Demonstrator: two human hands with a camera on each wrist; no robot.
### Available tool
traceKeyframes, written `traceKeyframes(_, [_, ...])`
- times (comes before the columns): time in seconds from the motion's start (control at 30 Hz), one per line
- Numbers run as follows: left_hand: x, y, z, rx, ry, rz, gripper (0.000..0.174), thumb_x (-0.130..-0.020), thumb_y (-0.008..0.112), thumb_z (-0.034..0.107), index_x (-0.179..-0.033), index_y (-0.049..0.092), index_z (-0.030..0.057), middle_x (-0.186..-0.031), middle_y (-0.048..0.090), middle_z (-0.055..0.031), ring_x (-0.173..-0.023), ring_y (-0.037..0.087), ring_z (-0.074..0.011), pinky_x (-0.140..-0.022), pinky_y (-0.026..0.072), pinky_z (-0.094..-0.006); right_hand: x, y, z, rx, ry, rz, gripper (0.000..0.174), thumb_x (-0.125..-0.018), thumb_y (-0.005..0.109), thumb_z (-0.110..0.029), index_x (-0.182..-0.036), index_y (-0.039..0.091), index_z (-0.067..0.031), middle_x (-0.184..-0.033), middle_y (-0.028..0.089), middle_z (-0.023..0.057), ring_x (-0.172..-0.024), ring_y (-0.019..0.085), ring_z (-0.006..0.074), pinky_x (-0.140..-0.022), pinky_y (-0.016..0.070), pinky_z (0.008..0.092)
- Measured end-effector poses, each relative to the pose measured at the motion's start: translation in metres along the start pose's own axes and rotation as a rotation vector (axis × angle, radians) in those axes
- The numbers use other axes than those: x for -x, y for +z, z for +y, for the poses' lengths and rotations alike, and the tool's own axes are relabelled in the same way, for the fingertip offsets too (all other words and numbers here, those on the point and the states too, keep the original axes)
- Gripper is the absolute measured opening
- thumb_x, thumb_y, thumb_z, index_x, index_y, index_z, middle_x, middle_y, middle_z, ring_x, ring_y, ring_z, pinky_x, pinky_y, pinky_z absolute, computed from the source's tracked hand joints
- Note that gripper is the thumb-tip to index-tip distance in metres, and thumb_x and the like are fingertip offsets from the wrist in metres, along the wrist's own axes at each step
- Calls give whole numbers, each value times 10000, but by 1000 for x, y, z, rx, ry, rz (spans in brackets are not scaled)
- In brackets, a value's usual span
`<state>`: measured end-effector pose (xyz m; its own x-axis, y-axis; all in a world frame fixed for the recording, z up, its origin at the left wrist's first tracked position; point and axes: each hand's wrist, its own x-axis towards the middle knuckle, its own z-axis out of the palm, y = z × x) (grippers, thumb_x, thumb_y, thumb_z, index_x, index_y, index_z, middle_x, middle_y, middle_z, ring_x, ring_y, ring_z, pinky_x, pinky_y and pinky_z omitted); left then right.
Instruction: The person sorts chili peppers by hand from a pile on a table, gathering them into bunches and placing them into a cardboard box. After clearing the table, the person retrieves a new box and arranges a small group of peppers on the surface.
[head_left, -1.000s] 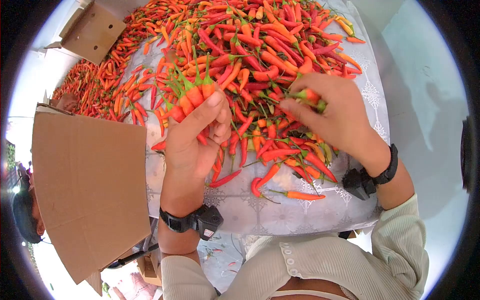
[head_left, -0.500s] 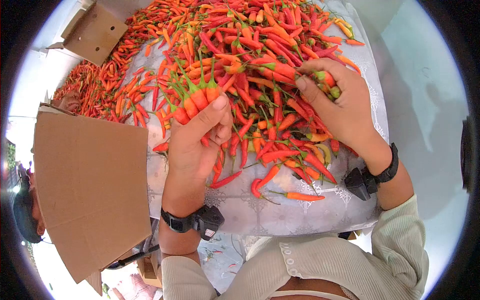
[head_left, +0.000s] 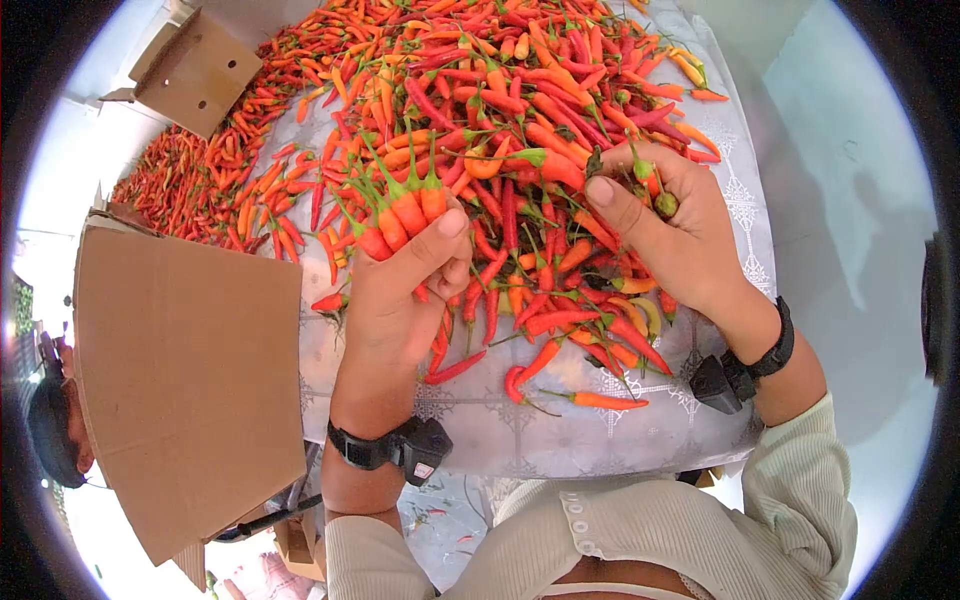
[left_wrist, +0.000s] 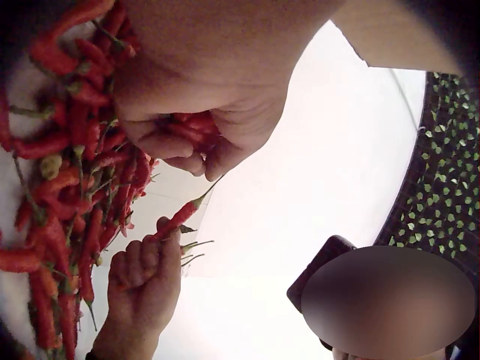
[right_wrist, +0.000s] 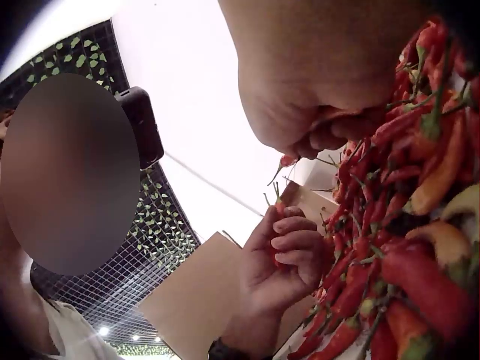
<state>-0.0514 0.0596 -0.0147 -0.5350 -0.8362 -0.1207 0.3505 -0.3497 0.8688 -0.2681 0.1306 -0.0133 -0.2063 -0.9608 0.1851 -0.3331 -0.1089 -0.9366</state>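
Left hand (head_left: 400,295) and right hand (head_left: 672,238) grip chillies (head_left: 406,212) — box (head_left: 185,380) interior hidden.

the pile of chilies (head_left: 500,90) lies on the table (head_left: 560,430), from its middle to the far edge. the left hand (head_left: 400,290) holds a bunch of chilies (head_left: 400,210) over the left part of the pile. to the right of it, and apart from it, the right hand (head_left: 670,230) holds a few chilies (head_left: 655,195) over the pile. a cardboard flap (head_left: 180,370) stands left of the table, and a cardboard box (head_left: 195,70) sits behind it.
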Motion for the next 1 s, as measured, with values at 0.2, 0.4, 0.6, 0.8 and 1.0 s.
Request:
traceKeyframes(0.2, [0, 4, 1, 22, 13, 51, 164, -838, 660, 102, -956, 565, 39, -710, 515, -1, -584, 448, -87, -487, 313, -214, -2, 1, 2, 9, -43, 25, 234, -896, 645, -244, -944, 598, -20, -735, 541, -53, -648, 454, 20, -572, 381, 186])
traceKeyframes(0.4, [1, 1, 0, -28, 17, 23, 235, -854, 625, 123, -1058, 541, 42, -764, 498, -5, -618, 431, -82, -491, 319, -192, -5, -1, 4, -6, 65, 107, 291, -875, 648, -291, -888, 631, -1, -668, 556, -6, -646, 484, 64, -584, 401, 245])
traceKeyframes(0.6, [0, 7, 1, 19, 40, 73, 158, -835, 672, 103, -935, 578, 26, -673, 528, -9, -557, 466, -92, -474, 311, -225, -11, -12, 8, 176, 47, 139, 235, -818, 676, -224, -901, 625, -10, -714, 603, 46, -655, 545, 106, -593, 440, 274])
traceKeyframes(0.8, [0, 5, 1, 20, 40, 51, 147, -841, 666, 103, -929, 577, 27, -683, 522, -5, -559, 461, -89, -477, 310, -221, -14, -10, 15, 398, -370, 376, 233, -772, 685, -167, -972, 625, -62, -851, 662, 109, -790, 658, 232, -691, 502, 322])
traceKeyframes(1.0, [-1, 4, -1, -2, 27, 56, 167, -852, 645, 110, -973, 561, 31, -712, 514, -5, -579, 453, -86, -477, 313, -209, -7, 0, 6, 557, -401, 156, 232, -783, 703, -216, -965, 636, -89, -795, 646, 90, -717, 622, 280, -641, 487, 362])
